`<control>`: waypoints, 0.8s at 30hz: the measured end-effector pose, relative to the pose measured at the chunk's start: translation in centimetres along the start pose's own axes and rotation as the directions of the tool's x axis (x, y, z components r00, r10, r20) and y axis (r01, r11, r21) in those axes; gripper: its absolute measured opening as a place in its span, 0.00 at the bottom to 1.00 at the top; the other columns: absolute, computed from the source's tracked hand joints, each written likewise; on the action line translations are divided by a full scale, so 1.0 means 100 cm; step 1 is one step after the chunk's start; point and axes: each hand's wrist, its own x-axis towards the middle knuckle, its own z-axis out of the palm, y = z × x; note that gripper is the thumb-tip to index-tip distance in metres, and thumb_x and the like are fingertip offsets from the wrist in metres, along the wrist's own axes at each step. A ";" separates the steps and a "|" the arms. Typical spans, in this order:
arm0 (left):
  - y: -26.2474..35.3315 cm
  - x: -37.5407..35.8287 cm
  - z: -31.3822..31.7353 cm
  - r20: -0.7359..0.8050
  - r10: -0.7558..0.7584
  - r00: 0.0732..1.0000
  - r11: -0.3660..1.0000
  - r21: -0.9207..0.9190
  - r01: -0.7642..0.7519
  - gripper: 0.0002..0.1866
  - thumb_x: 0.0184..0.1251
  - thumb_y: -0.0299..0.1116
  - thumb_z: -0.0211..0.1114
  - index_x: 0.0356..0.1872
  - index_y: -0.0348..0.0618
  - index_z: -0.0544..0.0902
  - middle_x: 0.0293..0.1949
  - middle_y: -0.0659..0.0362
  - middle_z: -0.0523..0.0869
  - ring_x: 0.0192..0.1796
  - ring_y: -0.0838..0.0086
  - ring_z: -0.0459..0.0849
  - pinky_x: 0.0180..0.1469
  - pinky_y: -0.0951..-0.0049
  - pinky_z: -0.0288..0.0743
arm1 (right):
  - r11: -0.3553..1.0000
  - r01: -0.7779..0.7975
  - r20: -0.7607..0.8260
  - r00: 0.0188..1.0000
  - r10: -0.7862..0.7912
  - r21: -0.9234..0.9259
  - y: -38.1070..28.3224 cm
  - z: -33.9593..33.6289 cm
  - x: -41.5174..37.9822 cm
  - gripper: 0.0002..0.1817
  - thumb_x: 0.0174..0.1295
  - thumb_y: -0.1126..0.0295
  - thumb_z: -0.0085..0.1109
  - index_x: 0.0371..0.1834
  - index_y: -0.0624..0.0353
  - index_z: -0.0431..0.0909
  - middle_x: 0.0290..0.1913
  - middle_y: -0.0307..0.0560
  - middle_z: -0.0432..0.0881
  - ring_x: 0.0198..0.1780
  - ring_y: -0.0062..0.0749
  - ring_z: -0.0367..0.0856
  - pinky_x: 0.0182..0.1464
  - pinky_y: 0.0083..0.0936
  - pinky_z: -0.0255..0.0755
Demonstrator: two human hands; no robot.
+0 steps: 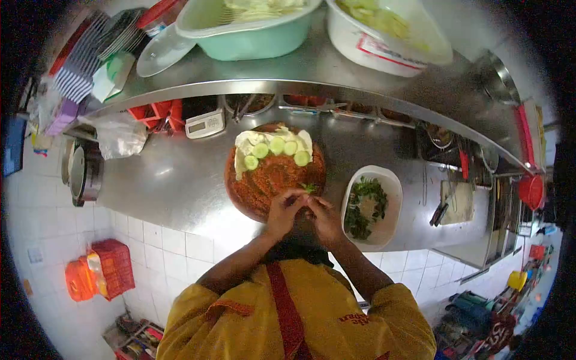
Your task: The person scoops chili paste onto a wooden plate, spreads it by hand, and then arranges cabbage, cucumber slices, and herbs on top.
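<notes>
My left hand (285, 214) and my right hand (326, 219) meet over the near edge of a round platter of reddish-brown food (267, 180). Fingers of both hands are pinched together around a small green herb sprig (309, 188), whose leaves poke out beyond the fingertips. Part of the sprig is hidden by the fingers. Along the platter's far side lie pale lettuce leaves (243, 144), topped with several cucumber slices (276, 146). Just right of my right hand sits a white tub (393, 210) holding dark green herbs (360, 221).
Above the steel counter (174, 192) runs a steel shelf (270, 84) bearing a green basin (252, 45) and a white basin (384, 54). A digital scale (205, 125) stands behind the platter. A cutting board (457, 203) with dark-handled tongs (440, 213) lies at right.
</notes>
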 end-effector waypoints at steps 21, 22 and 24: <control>-0.050 0.111 -0.034 0.126 0.397 0.909 0.421 0.855 -0.302 0.12 0.65 0.35 0.62 0.45 0.42 0.82 0.35 0.50 0.84 0.35 0.58 0.86 0.34 0.58 0.79 | 0.186 0.397 0.320 0.884 -0.341 -0.899 -0.102 -0.013 0.127 0.09 0.62 0.72 0.61 0.45 0.59 0.78 0.34 0.50 0.82 0.38 0.35 0.84 0.43 0.35 0.75; -0.055 0.118 -0.031 0.140 0.420 0.897 0.312 0.905 -0.288 0.12 0.65 0.36 0.62 0.45 0.41 0.81 0.35 0.50 0.84 0.34 0.58 0.85 0.33 0.58 0.80 | 0.076 0.405 0.356 0.867 -0.348 -0.911 -0.103 -0.009 0.135 0.07 0.63 0.72 0.60 0.42 0.59 0.78 0.29 0.52 0.81 0.31 0.40 0.83 0.36 0.38 0.73; -0.065 0.130 -0.027 0.180 0.320 0.930 0.219 0.941 -0.258 0.16 0.63 0.38 0.63 0.47 0.41 0.80 0.39 0.50 0.82 0.34 0.57 0.85 0.33 0.59 0.81 | 0.000 0.392 0.364 0.856 -0.367 -0.920 -0.099 -0.003 0.146 0.05 0.63 0.72 0.60 0.40 0.59 0.78 0.28 0.53 0.81 0.28 0.45 0.81 0.34 0.40 0.72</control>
